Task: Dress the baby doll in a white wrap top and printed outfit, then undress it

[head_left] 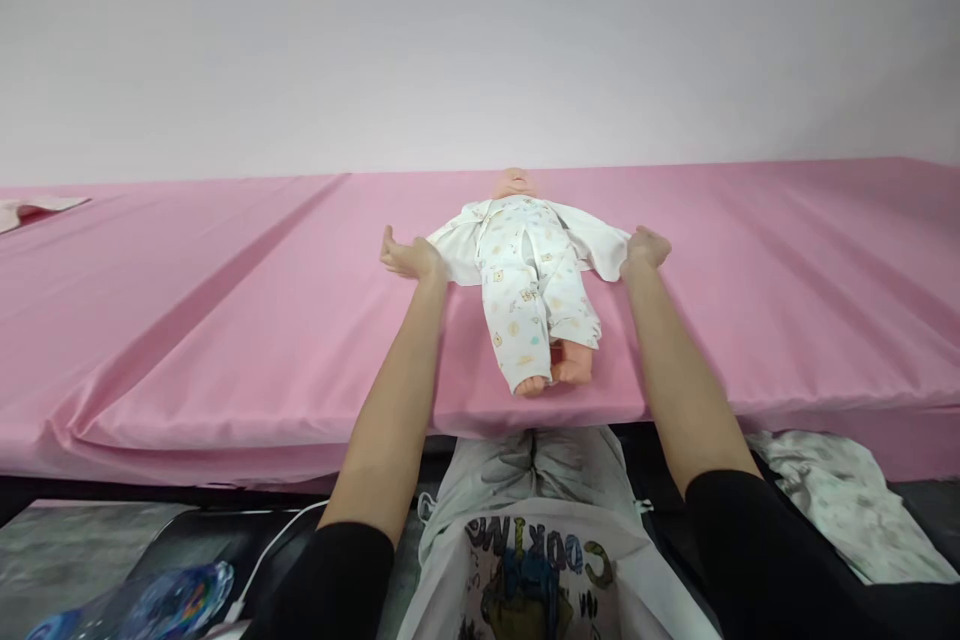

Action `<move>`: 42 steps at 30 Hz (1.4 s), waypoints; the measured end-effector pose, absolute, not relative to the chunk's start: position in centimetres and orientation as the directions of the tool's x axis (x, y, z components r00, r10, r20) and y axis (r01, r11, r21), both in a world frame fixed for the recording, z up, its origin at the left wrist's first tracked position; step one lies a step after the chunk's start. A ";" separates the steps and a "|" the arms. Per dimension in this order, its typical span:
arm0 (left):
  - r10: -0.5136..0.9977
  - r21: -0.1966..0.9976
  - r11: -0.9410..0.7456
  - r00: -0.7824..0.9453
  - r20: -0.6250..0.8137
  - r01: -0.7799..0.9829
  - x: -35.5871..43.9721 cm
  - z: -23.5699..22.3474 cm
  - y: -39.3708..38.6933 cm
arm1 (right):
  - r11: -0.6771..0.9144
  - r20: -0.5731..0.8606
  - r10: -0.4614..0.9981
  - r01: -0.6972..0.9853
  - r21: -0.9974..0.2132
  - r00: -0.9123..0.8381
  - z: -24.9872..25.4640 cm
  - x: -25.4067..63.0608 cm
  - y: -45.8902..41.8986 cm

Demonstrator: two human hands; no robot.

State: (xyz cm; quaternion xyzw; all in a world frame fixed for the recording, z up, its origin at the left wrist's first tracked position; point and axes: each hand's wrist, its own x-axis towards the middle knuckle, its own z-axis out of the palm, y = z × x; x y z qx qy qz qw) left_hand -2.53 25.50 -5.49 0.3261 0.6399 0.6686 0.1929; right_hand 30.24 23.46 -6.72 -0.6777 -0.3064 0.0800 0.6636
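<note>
A baby doll (514,184) lies on its back on a pink sheet, its feet toward me. It wears white printed trousers (517,320) and a white top (461,238) whose sleeves are spread out to both sides. My left hand (412,257) is closed at the end of the left-side sleeve, with the fingers partly turned from view. On the other side, my right hand (646,248) is curled in a fist around the end of the right-side sleeve (600,245). One trouser leg covers most of a foot; the other is higher, baring the lower leg.
The pink sheet (225,350) covers a table against a pale wall (480,50). A folded cloth (37,210) lies at the far left. Below the edge are a crumpled printed cloth (847,495) at right, a white cable (274,545) and a shiny plastic item (165,605) at left.
</note>
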 end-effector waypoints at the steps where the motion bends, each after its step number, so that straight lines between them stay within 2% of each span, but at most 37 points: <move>1: 0.641 0.953 -0.131 -0.710 0.291 0.272 -2.0 -5.2 24.9 | 0.055 0.327 0.486 0.345 -0.937 0.810 -6.4 29.7 23.0; 3: 0.660 0.824 -0.292 -0.521 0.541 0.486 -0.3 -4.8 23.8 | 0.117 0.440 0.500 0.446 -0.888 0.746 -5.6 27.7 22.3; 5: 0.694 0.668 -0.464 -0.230 0.683 0.582 1.8 -4.8 23.0 | 0.263 0.590 0.617 0.571 -0.778 0.520 -5.1 25.1 21.8; 7: 0.729 0.568 -0.571 0.046 0.683 0.592 3.5 -5.3 22.6 | 0.373 0.644 0.723 0.645 -0.667 0.248 -5.2 22.6 21.5; 10: 0.749 0.517 -0.613 0.232 0.620 0.598 4.6 -6.0 22.5 | 0.420 0.634 0.773 0.747 -0.515 0.002 -5.8 20.6 21.4; 15: 0.730 0.453 -0.615 0.248 0.637 0.646 3.8 -5.6 22.0 | 0.409 0.624 0.780 0.795 -0.448 -0.049 -6.5 21.2 21.8; 18: 0.733 0.455 -0.604 0.232 0.639 0.655 3.8 -5.3 21.7 | 0.384 0.577 0.816 0.770 -0.510 -0.024 -6.6 21.5 21.9; 20: 0.757 0.499 -0.576 0.194 0.623 0.647 4.0 -5.4 21.7 | 0.364 0.526 0.850 0.733 -0.575 -0.009 -6.6 21.5 21.9; 23: 0.850 0.625 -0.453 0.098 0.517 0.636 4.4 -5.9 22.2 | 0.362 0.477 0.879 0.673 -0.645 -0.015 -6.8 21.4 21.9; 27: 0.924 0.753 -0.361 0.103 0.368 0.551 4.3 -6.6 23.3 | 0.345 0.449 0.894 0.633 -0.693 0.003 -6.6 21.6 22.6; 30: 0.945 0.801 -0.324 0.126 0.303 0.504 3.9 -6.6 23.7 | 0.328 0.482 0.875 0.678 -0.658 0.044 -5.7 21.4 24.0; 35: 0.965 0.814 -0.253 0.082 0.248 0.523 3.3 -6.2 23.5 | 0.152 0.461 0.862 0.760 -0.632 0.211 -4.3 19.8 26.6; 38: 0.975 0.798 -0.198 0.033 0.218 0.570 3.3 -5.9 23.4 | 0.154 0.510 0.828 0.780 -0.606 0.233 -4.3 19.3 26.9; 42: 0.970 0.773 -0.213 0.031 0.243 0.598 3.3 -5.9 23.7 | 0.194 0.583 0.783 0.803 -0.563 0.219 -4.8 19.5 26.0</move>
